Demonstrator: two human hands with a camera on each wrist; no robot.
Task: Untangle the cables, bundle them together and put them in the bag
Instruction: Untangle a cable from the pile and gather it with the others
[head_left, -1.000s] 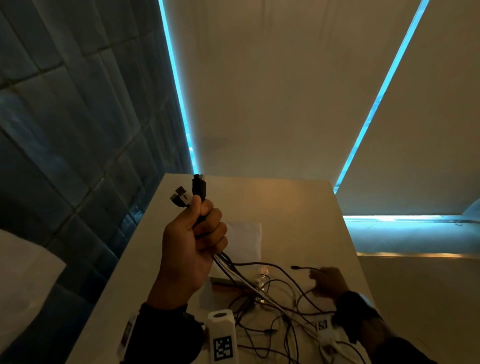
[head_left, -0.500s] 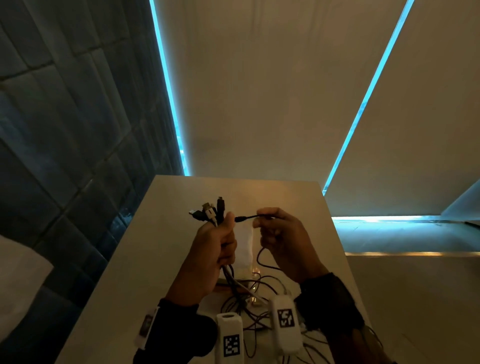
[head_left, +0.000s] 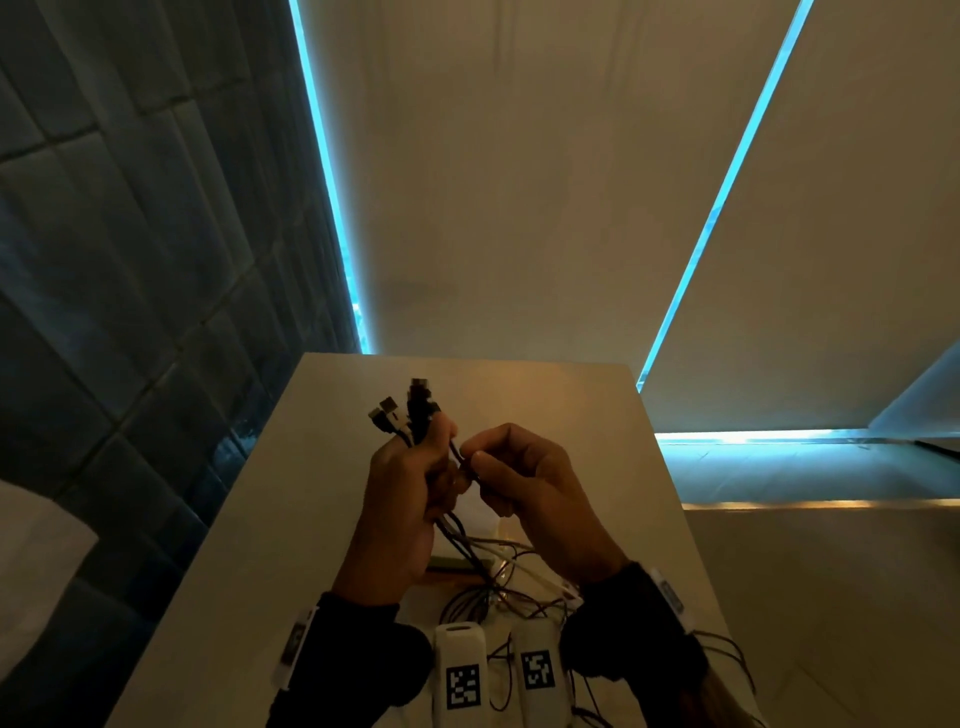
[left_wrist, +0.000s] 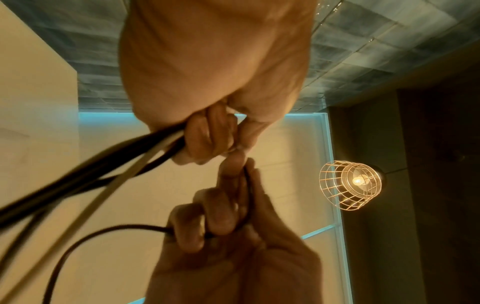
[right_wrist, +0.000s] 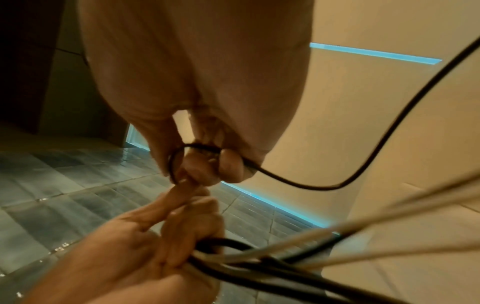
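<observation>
My left hand (head_left: 410, 478) grips a bunch of black and white cables (head_left: 408, 415) upright, their plugs sticking out above the fist. In the left wrist view the same cables (left_wrist: 111, 162) trail out below the curled fingers. My right hand (head_left: 514, 467) is held against the left one and pinches a thin black cable (right_wrist: 298, 183) that loops round its fingertips. The rest of the cables (head_left: 498, 587) lie tangled on the white table (head_left: 291, 519) below both hands. A clear plastic bag (head_left: 485, 512) lies flat on the table, mostly hidden behind the hands.
A dark tiled wall (head_left: 130, 286) stands close on the left of the table. Beige panels with blue light strips (head_left: 332, 182) rise behind it. A wire-caged lamp (left_wrist: 355, 183) glows in the left wrist view. The table's right edge (head_left: 670, 493) drops to a lower ledge.
My right hand lifted a thin black cable end from the table up to the left hand. The two hands have closed together, and the left hand has come lower and nearer.
</observation>
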